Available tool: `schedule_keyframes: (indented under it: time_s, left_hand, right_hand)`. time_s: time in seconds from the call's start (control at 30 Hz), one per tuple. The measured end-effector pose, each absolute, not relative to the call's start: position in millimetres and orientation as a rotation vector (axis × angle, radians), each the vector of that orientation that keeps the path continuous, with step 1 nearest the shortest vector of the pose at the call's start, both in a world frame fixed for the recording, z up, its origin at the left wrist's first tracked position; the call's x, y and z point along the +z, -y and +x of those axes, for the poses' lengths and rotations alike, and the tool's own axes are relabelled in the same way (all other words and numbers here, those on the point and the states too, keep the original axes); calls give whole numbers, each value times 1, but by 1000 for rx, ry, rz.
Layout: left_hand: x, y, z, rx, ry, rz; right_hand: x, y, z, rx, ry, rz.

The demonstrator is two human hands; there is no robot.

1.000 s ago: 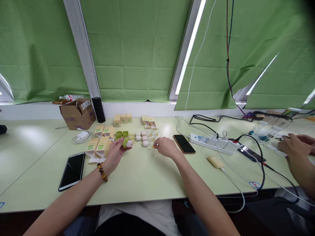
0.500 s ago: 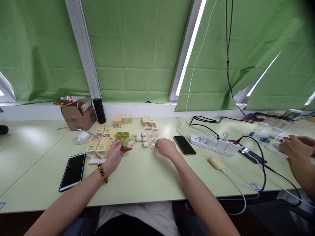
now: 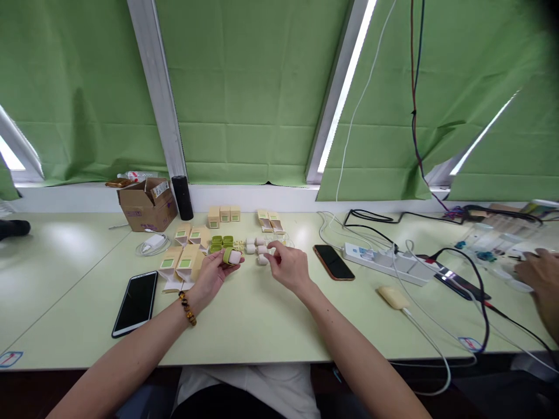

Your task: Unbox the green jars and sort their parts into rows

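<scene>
My left hand point(image 3: 211, 276), with a beaded bracelet on the wrist, is closed around a small green case point(image 3: 226, 255) with a pale pinkish-white block point(image 3: 234, 257) in it. To its right, my right hand point(image 3: 288, 263) is curled in a pinch over the table; whatever its fingertips hold is too small to make out. Pale rounded blocks point(image 3: 250, 246) stand in a group just left of those fingertips. Small green cases point(image 3: 222, 241) and tiny yellowish pieces point(image 3: 239, 245) lie beyond my left hand. Clear parts point(image 3: 283, 239) are partly hidden behind my right hand.
Opened small cartons point(image 3: 171, 259) lie left, with closed ones point(image 3: 213, 217) at the back. Phones lie on both sides, one white-edged point(image 3: 135, 304), one dark point(image 3: 333, 262). A power strip point(image 3: 384, 263) with cables stretches right. Another person's hand point(image 3: 539, 273) works at the far right.
My right hand has lifted from the clear parts and moved a little toward my left hand, its fingers pinched. The left hand has turned the case so the pale block faces me more.
</scene>
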State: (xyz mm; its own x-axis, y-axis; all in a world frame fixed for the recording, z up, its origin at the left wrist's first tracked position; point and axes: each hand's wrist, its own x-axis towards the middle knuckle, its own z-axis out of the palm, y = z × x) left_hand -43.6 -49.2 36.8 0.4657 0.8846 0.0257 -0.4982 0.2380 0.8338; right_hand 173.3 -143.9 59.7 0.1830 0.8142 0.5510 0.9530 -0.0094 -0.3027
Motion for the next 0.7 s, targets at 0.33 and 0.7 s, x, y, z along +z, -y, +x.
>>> schedule_keyframes:
  time_s: [0.33,0.7]
  left_hand:
    - [42,64,-40,896,-476,886]
    - [36,71,-35,828,-386,1055]
  right_hand:
    - [25,127,127,-16,1684,-1128]
    - [27,131,122,107,1652,-892]
